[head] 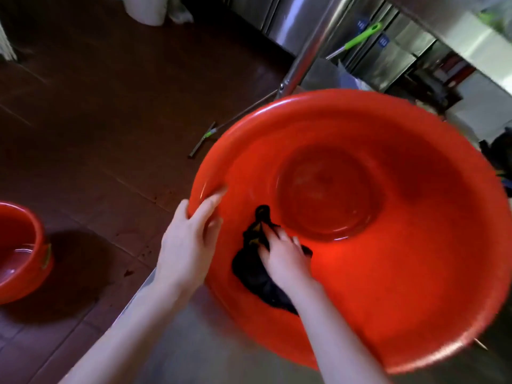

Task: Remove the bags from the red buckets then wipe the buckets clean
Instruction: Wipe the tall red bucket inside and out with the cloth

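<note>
A big red bucket (pixel 415 273), wide and shallow like a basin, rests tilted on a steel counter (pixel 210 353) in front of me. My left hand (pixel 188 245) grips its left rim, thumb outside and fingers curled over the edge. Inside, my right hand (pixel 285 259) presses a dark cloth (pixel 257 275) against the near left wall. No bag shows in this bucket. A second, smaller red bucket (pixel 19 253) stands on the floor at the far left with some water in its bottom.
A squeegee with a green handle (pixel 202 142) lies on the dark red tiled floor (pixel 97 106). A steel post (pixel 307 48) rises behind the bucket. Steel cabinets (pixel 388 51) line the back right. A white sack (pixel 146 9) stands at the top.
</note>
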A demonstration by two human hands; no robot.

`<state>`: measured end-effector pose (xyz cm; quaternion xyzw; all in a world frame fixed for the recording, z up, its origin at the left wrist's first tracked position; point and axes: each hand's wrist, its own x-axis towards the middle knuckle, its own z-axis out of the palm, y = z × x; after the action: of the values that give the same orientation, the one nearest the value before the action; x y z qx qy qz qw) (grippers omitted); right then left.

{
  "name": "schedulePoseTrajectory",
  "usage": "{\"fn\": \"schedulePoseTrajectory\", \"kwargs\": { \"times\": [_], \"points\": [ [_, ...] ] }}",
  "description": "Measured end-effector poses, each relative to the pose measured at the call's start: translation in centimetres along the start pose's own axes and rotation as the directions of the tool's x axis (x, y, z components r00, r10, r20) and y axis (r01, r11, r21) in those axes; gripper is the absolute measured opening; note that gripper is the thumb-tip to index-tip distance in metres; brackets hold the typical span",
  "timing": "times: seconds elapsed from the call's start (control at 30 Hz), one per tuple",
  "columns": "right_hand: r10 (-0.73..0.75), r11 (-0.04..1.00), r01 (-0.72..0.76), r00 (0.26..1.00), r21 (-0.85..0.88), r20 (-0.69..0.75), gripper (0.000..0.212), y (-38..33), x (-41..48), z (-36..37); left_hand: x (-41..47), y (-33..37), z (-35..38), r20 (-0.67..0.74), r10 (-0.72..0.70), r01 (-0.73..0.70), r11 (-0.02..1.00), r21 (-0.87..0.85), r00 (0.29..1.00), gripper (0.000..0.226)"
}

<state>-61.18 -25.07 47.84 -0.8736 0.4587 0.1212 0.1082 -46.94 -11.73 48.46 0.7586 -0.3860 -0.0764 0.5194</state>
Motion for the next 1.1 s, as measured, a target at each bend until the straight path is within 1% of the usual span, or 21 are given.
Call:
{"fn": "schedulePoseTrajectory", "kwargs": {
  "times": [0.07, 0.17, 0.27, 0.33, 0.43, 0.53, 0.63, 0.73, 0.8, 0.87, 1.0, 1.1],
  "points": [
    [-0.015, 0.996, 0.016, 1.000, 0.091, -0.015, 0.051, 0.4, -0.3, -1.4, 1.3, 1.9, -1.1, 0.016, 0.058, -0.058, 0.997, 0.055, 0.998, 0.056],
    [-0.080, 0.968, 0.091, 0.995, 0.233, -0.058, 0.048, -0.7, -1.2, -3.0, 3.1, 4.3, -2.4, 0.005, 0.113, -0.113, 0.991, 0.071, 0.994, 0.055],
    [-0.042, 0.932, 0.108, 0.980, 0.347, -0.192, 0.045, -1.6, -1.9, -4.8, 5.4, 6.3, -3.9, 0.010, 0.206, -0.205, 0.967, 0.149, 0.979, 0.054],
    [0.020, 0.926, 0.096, 0.953, 0.365, -0.301, 0.047, -1.3, -2.6, -5.9, 6.8, 7.2, -5.3, 0.036, 0.272, -0.274, 0.942, 0.194, 0.962, 0.053],
    [0.109, 0.938, 0.043, 0.904, 0.343, -0.412, 0.052, 0.3, -3.8, -7.3, 8.4, 8.2, -7.3, 0.108, 0.380, -0.395, 0.887, 0.237, 0.919, 0.050],
    [0.157, 0.945, 0.025, 0.840, 0.326, -0.520, 0.050, 1.9, -4.5, -8.5, 9.5, 9.6, -8.0, 0.214, 0.429, -0.475, 0.840, 0.263, 0.877, 0.050],
    [0.162, 0.956, 0.028, 0.780, 0.292, -0.604, 0.048, 2.5, -4.0, -9.7, 10.3, 10.7, -8.0, 0.271, 0.411, -0.480, 0.831, 0.282, 0.870, 0.055],
    [0.151, 0.962, 0.032, 0.764, 0.272, -0.627, 0.046, 2.9, -2.2, -11.3, 11.3, 11.1, -8.0, 0.303, 0.407, -0.490, 0.822, 0.291, 0.862, 0.059],
    [0.148, 0.964, 0.034, 0.756, 0.264, -0.638, 0.046, 3.2, -0.7, -12.6, 12.1, 11.4, -7.9, 0.313, 0.385, -0.474, 0.831, 0.292, 0.868, 0.061],
    [0.112, 0.973, 0.055, 0.736, 0.224, -0.668, 0.045, 3.5, 0.7, -13.7, 13.0, 12.1, -7.7, 0.304, 0.341, -0.426, 0.858, 0.288, 0.890, 0.066],
    [-0.072, 0.990, 0.139, 0.714, 0.039, -0.696, 0.043, 3.8, 3.2, -15.1, 15.0, 13.3, -7.1, 0.262, 0.231, -0.312, 0.891, 0.329, 0.937, 0.077],
    [-0.088, 0.991, 0.133, 0.725, 0.013, -0.684, 0.045, 3.3, 6.1, -15.5, 16.0, 13.3, -6.9, 0.239, 0.161, -0.241, 0.902, 0.359, 0.958, 0.077]
  ]
}}
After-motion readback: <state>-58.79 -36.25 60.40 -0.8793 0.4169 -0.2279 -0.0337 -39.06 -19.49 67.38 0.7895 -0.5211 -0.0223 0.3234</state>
